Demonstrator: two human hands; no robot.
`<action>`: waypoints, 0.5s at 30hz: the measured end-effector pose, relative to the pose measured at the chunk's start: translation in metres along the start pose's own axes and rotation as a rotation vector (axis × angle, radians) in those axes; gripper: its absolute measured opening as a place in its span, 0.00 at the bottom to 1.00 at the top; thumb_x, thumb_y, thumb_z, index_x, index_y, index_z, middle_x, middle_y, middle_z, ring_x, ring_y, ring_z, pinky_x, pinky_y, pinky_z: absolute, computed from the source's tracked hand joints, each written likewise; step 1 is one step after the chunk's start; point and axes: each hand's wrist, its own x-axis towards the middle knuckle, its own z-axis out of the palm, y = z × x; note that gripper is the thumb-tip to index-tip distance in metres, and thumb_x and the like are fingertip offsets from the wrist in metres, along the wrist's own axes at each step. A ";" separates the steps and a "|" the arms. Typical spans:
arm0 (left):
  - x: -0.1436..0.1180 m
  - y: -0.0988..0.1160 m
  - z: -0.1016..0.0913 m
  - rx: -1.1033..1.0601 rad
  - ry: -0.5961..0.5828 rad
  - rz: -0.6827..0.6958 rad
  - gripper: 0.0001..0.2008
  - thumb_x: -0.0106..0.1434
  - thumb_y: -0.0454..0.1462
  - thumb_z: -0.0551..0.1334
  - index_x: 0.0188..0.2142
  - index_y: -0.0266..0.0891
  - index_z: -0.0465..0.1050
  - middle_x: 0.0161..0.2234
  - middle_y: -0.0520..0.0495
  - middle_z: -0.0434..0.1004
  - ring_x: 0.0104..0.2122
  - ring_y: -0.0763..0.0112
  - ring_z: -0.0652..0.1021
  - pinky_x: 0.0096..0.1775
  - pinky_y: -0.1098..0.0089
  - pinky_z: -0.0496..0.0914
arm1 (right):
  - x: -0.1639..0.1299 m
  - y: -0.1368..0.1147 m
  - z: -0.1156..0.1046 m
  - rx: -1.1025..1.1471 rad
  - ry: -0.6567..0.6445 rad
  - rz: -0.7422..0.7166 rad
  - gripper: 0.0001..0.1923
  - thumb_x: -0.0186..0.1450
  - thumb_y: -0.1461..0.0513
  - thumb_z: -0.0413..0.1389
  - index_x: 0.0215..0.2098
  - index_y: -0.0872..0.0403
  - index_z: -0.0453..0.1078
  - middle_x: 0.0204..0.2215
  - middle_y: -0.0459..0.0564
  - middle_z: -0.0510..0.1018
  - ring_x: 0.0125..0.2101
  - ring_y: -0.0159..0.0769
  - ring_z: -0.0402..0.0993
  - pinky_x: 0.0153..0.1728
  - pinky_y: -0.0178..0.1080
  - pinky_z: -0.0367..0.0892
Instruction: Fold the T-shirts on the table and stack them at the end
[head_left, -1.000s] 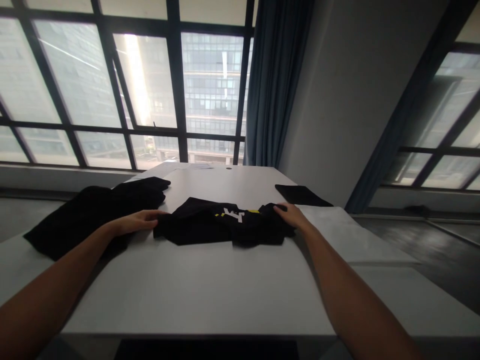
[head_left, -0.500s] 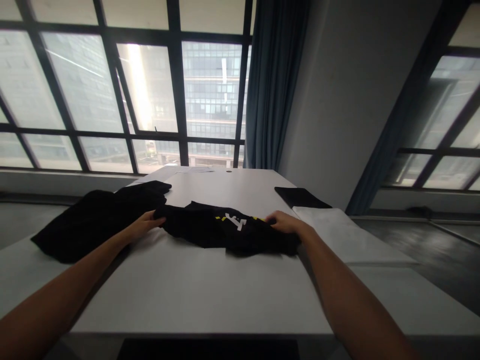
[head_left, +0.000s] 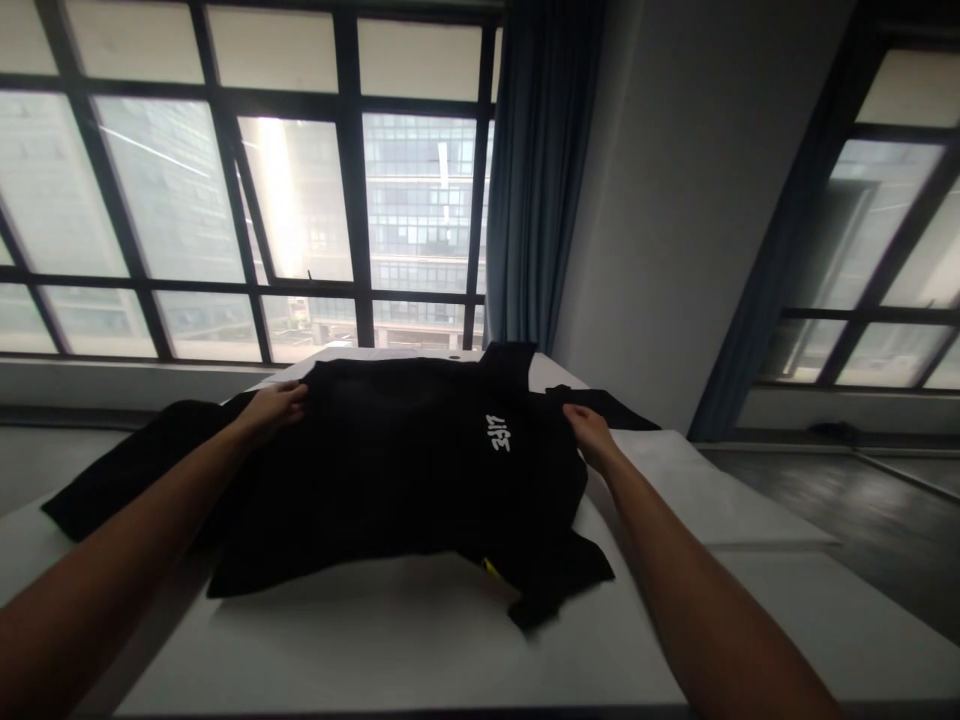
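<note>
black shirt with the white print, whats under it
The white table shows beneath the black shirt, held by the left hand and right hand. Anything beneath its middle is hidden.

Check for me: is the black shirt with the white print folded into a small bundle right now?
No, the black shirt is spread wide over the table, with the left hand and right hand gripping its opposite sides.
</note>
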 end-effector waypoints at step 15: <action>-0.041 -0.075 0.031 0.891 -0.707 0.169 0.51 0.50 0.66 0.57 0.66 0.39 0.58 0.69 0.38 0.50 0.67 0.44 0.52 0.64 0.52 0.54 | -0.018 0.039 0.030 -0.750 -0.734 -0.260 0.35 0.63 0.47 0.59 0.64 0.53 0.64 0.66 0.55 0.61 0.63 0.50 0.59 0.64 0.47 0.53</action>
